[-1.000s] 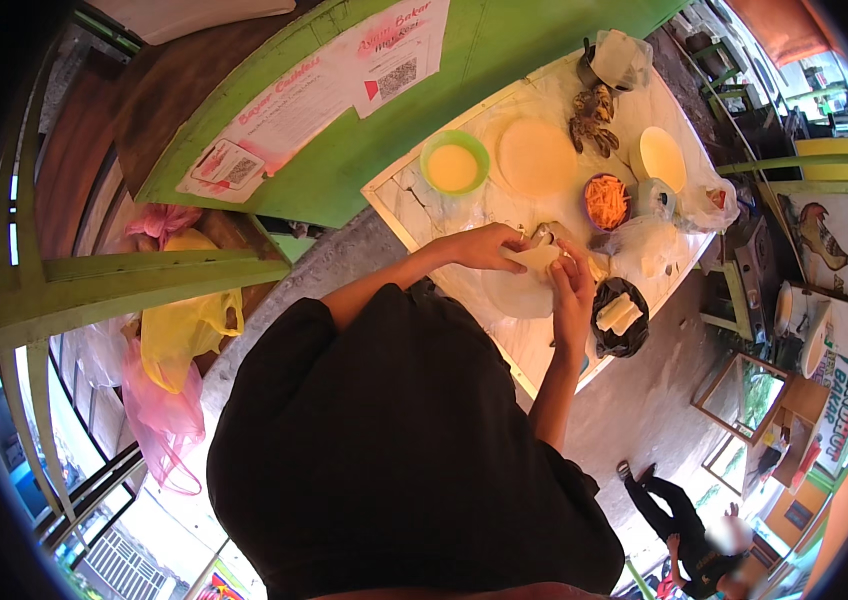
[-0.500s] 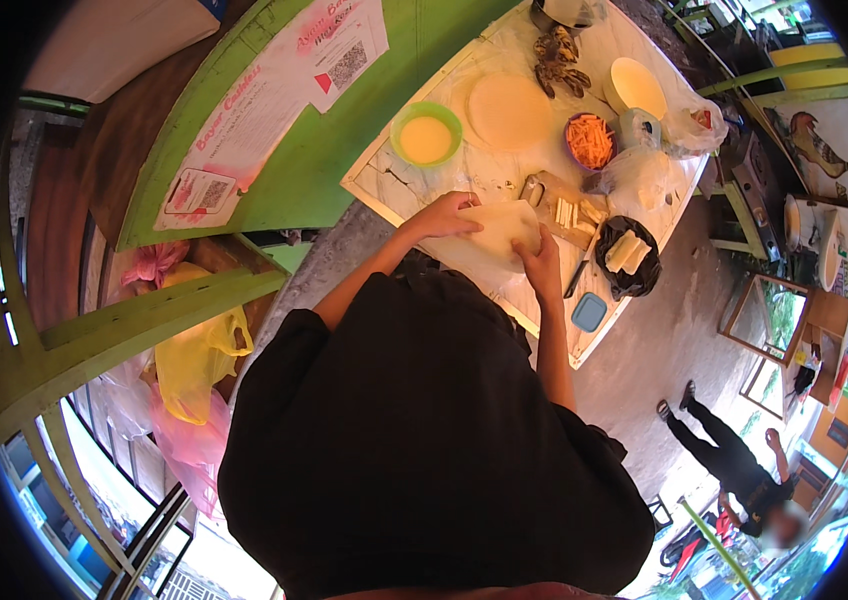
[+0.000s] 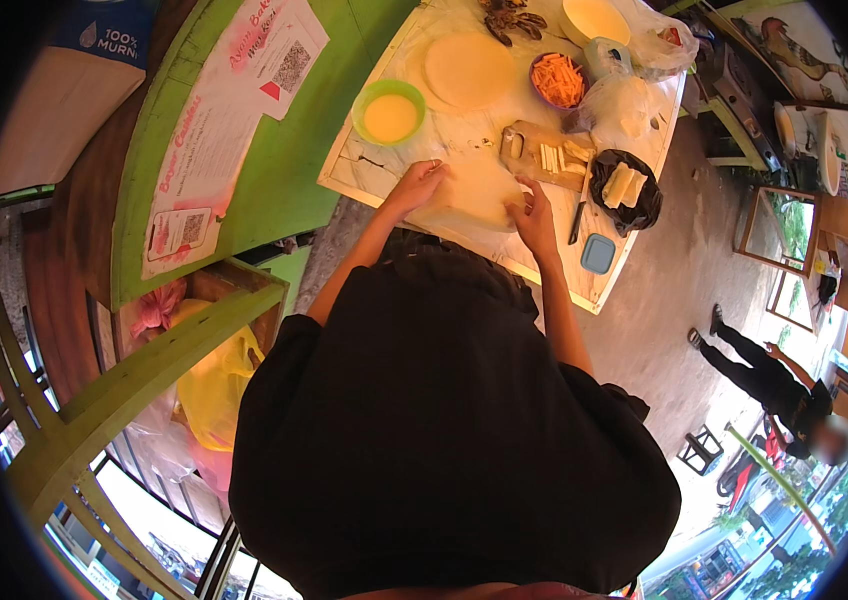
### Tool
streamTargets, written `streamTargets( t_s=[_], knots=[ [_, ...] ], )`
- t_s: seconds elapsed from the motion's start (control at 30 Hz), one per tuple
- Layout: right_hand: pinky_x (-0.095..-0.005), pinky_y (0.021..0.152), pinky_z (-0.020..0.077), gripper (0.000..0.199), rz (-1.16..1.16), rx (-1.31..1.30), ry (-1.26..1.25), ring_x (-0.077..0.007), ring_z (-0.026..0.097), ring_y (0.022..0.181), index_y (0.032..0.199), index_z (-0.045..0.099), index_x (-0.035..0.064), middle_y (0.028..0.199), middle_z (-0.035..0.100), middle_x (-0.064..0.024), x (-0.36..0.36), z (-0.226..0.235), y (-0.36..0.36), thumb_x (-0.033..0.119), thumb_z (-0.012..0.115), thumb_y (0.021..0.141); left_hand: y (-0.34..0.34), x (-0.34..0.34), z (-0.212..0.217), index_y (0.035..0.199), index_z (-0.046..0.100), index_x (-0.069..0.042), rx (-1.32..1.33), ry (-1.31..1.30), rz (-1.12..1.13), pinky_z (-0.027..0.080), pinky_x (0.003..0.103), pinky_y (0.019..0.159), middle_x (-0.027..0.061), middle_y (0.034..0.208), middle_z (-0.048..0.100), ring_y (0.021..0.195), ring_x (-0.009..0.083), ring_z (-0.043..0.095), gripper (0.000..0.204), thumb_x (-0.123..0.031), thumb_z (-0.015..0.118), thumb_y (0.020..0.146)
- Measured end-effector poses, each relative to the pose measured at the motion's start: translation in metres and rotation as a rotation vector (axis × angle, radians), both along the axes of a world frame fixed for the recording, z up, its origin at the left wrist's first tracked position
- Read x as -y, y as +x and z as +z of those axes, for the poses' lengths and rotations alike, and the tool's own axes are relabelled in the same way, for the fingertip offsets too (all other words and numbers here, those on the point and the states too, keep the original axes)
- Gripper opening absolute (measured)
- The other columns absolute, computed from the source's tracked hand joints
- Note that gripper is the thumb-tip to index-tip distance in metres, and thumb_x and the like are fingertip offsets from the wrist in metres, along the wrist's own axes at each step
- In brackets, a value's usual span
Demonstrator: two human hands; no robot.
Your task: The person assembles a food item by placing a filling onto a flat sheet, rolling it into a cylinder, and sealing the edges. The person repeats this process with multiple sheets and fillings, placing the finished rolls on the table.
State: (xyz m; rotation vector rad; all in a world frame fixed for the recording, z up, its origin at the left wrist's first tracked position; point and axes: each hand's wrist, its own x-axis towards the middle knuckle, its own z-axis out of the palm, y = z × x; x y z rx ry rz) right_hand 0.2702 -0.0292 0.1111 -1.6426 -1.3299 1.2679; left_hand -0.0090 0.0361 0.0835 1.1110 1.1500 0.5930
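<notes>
A thin, pale wrapper sheet (image 3: pixel 472 196) lies low over the near edge of the marble-patterned table, between my hands. My left hand (image 3: pixel 418 186) has its fingers closed at the sheet's left edge. At the right edge, my right hand (image 3: pixel 534 216) pinches the sheet between thumb and fingers. Beyond them is a round stack of pale wrappers (image 3: pixel 471 70), with a green bowl (image 3: pixel 359 112) of yellow liquid to its left. Right of the sheet, a wooden cutting board (image 3: pixel 515 147) bears pale cut sticks (image 3: pixel 552 158). Filled rolls (image 3: pixel 625 186) rest on a black plastic bag (image 3: pixel 649 207).
A knife (image 3: pixel 577 217) and a small blue-grey container (image 3: pixel 598 254) lie near the table's right edge. Farther back are a purple bowl of carrot strips (image 3: pixel 557 80), clear plastic bags (image 3: pixel 620 105) and a cream bowl (image 3: pixel 596 20). A person (image 3: pixel 759 380) stands off to the right.
Both hands have lowered the wrapper sheet toward the tabletop and moved slightly apart, so it looks flatter. My view has shifted, and the table sits higher and farther left in it.
</notes>
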Motion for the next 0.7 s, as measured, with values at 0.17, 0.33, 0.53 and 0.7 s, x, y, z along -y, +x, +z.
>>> streamTargets(
  t_s=[0.17, 0.33, 0.53, 0.7],
  knots=[
    [-0.0364, 0.070, 0.0569, 0.065, -0.099, 0.123, 0.017, -0.0234, 0.072, 0.079, 0.153, 0.046, 0.0045, 0.103, 0.072, -0.0185, 0.002, -0.033, -0.008, 0.006, 0.072, 0.093, -0.011, -0.011, -0.044, 0.125, 0.063, 0.000, -0.077, -0.123, 0.078, 0.054, 0.032, 0.077, 0.0075, 0.093, 0.068, 0.089, 0.0160, 0.067, 0.045, -0.038, 0.068, 0.103],
    [-0.0428, 0.077, 0.0601, 0.076, -0.113, 0.259, -0.055, -0.0330, 0.075, 0.089, 0.159, 0.037, 0.0063, 0.112, 0.068, -0.0243, 0.013, -0.061, -0.012, 0.010, 0.074, 0.093, -0.018, 0.007, -0.089, 0.136, 0.056, -0.002, -0.173, -0.098, 0.114, 0.057, 0.036, 0.076, 0.0107, 0.103, 0.067, 0.092, 0.0213, 0.069, 0.054, -0.026, 0.078, 0.093],
    [-0.0420, 0.073, 0.0587, 0.070, -0.126, 0.249, 0.020, -0.0303, 0.072, 0.082, 0.157, 0.042, 0.0064, 0.106, 0.068, -0.0206, 0.015, -0.063, -0.017, 0.006, 0.070, 0.094, -0.023, 0.021, -0.090, 0.133, 0.057, -0.004, -0.198, -0.039, 0.120, 0.057, 0.034, 0.070, 0.0113, 0.103, 0.065, 0.083, 0.0209, 0.069, 0.052, -0.010, 0.080, 0.087],
    [-0.0434, 0.071, 0.0571, 0.063, -0.134, 0.263, 0.100, -0.0306, 0.070, 0.078, 0.154, 0.045, 0.0057, 0.106, 0.068, -0.0221, 0.003, -0.051, -0.019, 0.002, 0.065, 0.095, -0.017, 0.023, -0.055, 0.130, 0.057, -0.004, -0.066, 0.007, 0.228, 0.056, 0.032, 0.065, 0.0109, 0.100, 0.065, 0.075, 0.0188, 0.069, 0.045, -0.008, 0.077, 0.090]
  ],
)
